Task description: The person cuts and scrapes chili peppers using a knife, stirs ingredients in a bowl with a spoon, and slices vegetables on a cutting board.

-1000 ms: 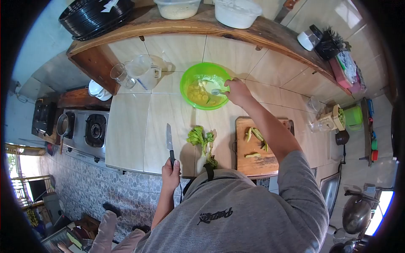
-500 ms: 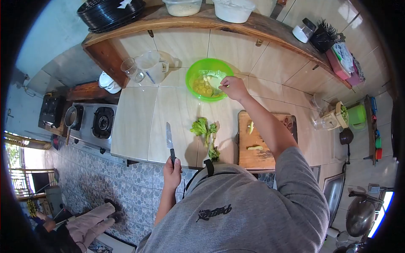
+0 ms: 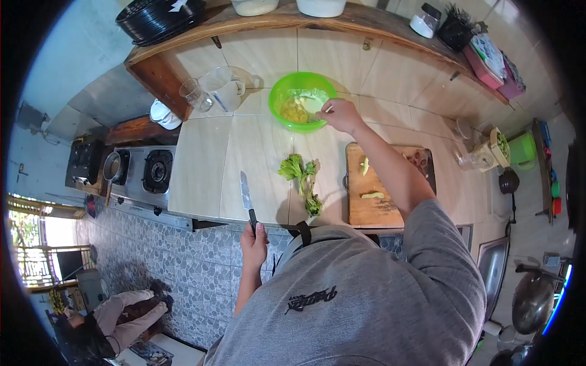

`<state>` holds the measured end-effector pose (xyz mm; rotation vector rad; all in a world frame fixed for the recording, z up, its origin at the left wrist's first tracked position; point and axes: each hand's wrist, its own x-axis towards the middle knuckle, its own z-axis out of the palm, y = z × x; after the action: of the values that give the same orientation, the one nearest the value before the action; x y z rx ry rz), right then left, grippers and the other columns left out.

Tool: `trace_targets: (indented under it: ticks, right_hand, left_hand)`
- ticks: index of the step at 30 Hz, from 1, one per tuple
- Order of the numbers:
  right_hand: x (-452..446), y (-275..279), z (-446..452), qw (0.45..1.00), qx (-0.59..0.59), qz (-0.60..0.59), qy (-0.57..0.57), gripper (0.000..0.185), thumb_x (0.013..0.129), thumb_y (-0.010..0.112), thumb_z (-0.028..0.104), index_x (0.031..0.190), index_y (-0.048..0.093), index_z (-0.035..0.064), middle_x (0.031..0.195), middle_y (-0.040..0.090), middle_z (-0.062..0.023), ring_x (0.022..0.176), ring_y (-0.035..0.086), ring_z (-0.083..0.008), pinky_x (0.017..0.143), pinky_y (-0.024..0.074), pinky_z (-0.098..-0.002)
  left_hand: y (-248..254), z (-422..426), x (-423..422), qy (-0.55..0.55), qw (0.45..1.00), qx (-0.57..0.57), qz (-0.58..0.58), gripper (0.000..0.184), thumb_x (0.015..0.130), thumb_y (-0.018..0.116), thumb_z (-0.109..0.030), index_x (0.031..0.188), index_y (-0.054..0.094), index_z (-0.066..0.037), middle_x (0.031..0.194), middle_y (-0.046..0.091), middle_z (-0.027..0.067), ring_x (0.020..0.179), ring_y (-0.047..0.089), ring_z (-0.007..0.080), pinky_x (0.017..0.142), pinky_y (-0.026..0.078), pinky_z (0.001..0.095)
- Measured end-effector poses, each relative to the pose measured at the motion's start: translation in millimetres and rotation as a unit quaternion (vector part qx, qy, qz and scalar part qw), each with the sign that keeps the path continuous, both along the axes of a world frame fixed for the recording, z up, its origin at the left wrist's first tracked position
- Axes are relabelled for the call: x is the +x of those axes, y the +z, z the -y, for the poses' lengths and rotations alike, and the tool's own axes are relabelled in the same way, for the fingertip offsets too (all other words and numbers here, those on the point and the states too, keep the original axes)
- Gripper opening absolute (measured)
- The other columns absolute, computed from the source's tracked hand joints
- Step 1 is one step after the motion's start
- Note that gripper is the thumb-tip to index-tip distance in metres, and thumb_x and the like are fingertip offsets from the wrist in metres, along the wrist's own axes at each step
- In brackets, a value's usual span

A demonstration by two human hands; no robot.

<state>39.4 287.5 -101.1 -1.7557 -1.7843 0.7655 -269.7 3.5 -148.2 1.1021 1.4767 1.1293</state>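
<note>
Round green plastic bowl (image 3: 298,127), upper centre, apparently placed within reach: right hand (image 3: 343,116) at its rim, fingers pinched; whether on anything, cannot tell. Left hand (image 3: 254,242), lower centre-left, grasping black-handled steel knife (image 3: 247,196), held aside, presumably for clearance.

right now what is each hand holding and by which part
The left hand holds the knife by its black handle. The right hand is at the green bowl; whether it holds anything cannot be told.

Bright green bowl (image 3: 299,127), black-handled knife (image 3: 246,192), green leafy vegetable (image 3: 292,166), brown cutting board (image 3: 361,210), cream tiled table (image 3: 253,140), grey pebble-patterned floor (image 3: 189,250), grey T-shirt (image 3: 378,299) lettered black
</note>
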Motion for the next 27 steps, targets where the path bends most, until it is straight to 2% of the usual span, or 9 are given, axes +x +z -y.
trace_targets:
  ticks: [5,9,14,18,21,24,25,26,27]
  right_hand:
    - [42.3,29.2,54.5,0.988,0.089,-0.023,-0.126,0.041,0.078,0.073,0.04,0.078,0.066,-0.0001,0.07,0.065,-0.0168,0.062,0.062,-0.0283,0.061,0.05,-0.0368]
    - [108.3,-5.3,124.1,0.967,0.051,-0.082,-0.235,0.036,0.081,0.072,0.035,0.077,0.065,-0.0002,0.065,0.063,-0.0125,0.06,0.061,-0.0189,0.059,0.0482,-0.0334]
    - [188.0,-41.9,220.8,0.915,0.161,-0.117,-0.349,0.036,0.085,0.07,0.034,0.079,0.065,-0.0013,0.064,0.063,-0.0058,0.056,0.055,-0.0108,0.053,0.0448,-0.0292]
    - [194.2,64.1,285.9,0.858,0.125,-0.172,-0.468,0.028,0.087,0.07,0.029,0.078,0.067,0.0024,0.062,0.059,-0.0001,0.06,0.054,-0.0064,0.053,0.0413,-0.0231]
    - [209.0,114.0,322.6,0.826,0.363,-0.23,-0.365,0.013,0.09,0.063,0.006,0.103,0.063,0.003,0.091,0.065,-0.0046,0.076,0.062,-0.0111,0.065,0.0526,-0.0246]
    - [215.6,173.9,367.5,0.73,0.557,-0.243,-0.311,0.013,0.091,0.057,-0.001,0.103,0.061,0.0002,0.09,0.064,-0.0085,0.067,0.055,-0.0104,0.054,0.0446,-0.024]
    - [214.7,192.2,388.0,0.695,0.591,-0.316,-0.261,0.009,0.093,0.059,0.01,0.096,0.061,0.0015,0.079,0.057,-0.005,0.061,0.045,-0.0077,0.051,0.0354,-0.0204]
    - [227.7,210.3,417.0,0.665,0.527,-0.527,-0.053,0.023,0.094,0.059,0.028,0.086,0.059,0.0062,0.073,0.047,-0.0006,0.061,0.037,-0.0085,0.053,0.0305,-0.0225]
    - [222.9,224.1,429.8,0.699,0.588,-0.407,0.035,0.034,0.093,0.058,0.042,0.08,0.057,0.0107,0.071,0.04,0.001,0.063,0.035,-0.0101,0.056,0.0298,-0.026]
  left_hand:
    - [-12.7,9.1,-6.5,-0.012,1.0,0.011,0.01,0.034,0.099,0.051,-0.035,0.08,0.05,-0.007,0.059,0.046,-0.0019,0.051,0.045,0.007,0.047,0.04,0.0244]
    - [-12.6,3.8,-2.6,-0.055,0.998,-0.001,0.003,0.034,0.099,0.05,-0.036,0.08,0.048,-0.008,0.059,0.045,-0.0027,0.052,0.044,0.0066,0.048,0.04,0.0245]
    - [-6.1,-14.9,19.3,-0.14,0.99,-0.009,0.015,0.034,0.099,0.05,-0.036,0.081,0.049,-0.007,0.061,0.045,-0.0034,0.054,0.044,0.006,0.05,0.039,0.0234]
    - [3.5,-20.6,45.4,-0.194,0.981,-0.011,-0.002,0.032,0.099,0.05,-0.034,0.081,0.049,-0.008,0.062,0.047,-0.0032,0.055,0.045,0.0058,0.05,0.038,0.0235]
    - [22.1,-18.0,64.4,-0.206,0.978,-0.014,-0.014,0.032,0.099,0.05,-0.032,0.08,0.049,-0.007,0.059,0.047,-0.003,0.052,0.044,0.0065,0.049,0.037,0.0245]
    - [20.7,-10.7,76.8,-0.193,0.981,0.022,-0.018,0.032,0.099,0.049,-0.032,0.08,0.049,-0.006,0.058,0.047,-0.0026,0.051,0.044,0.0066,0.048,0.037,0.0242]
    - [23.9,-6.2,83.7,-0.19,0.981,0.025,-0.028,0.031,0.1,0.047,-0.031,0.08,0.048,-0.006,0.058,0.045,-0.003,0.051,0.042,0.0065,0.048,0.037,0.0241]
    - [27.9,-0.4,88.9,-0.185,0.982,0.026,-0.039,0.031,0.101,0.046,-0.03,0.081,0.048,-0.007,0.059,0.044,-0.0034,0.051,0.041,0.0064,0.048,0.037,0.024]
    - [31.0,5.3,96.0,-0.178,0.982,0.027,-0.048,0.03,0.101,0.045,-0.03,0.082,0.047,-0.007,0.059,0.042,-0.0038,0.052,0.039,0.0062,0.049,0.037,0.0239]
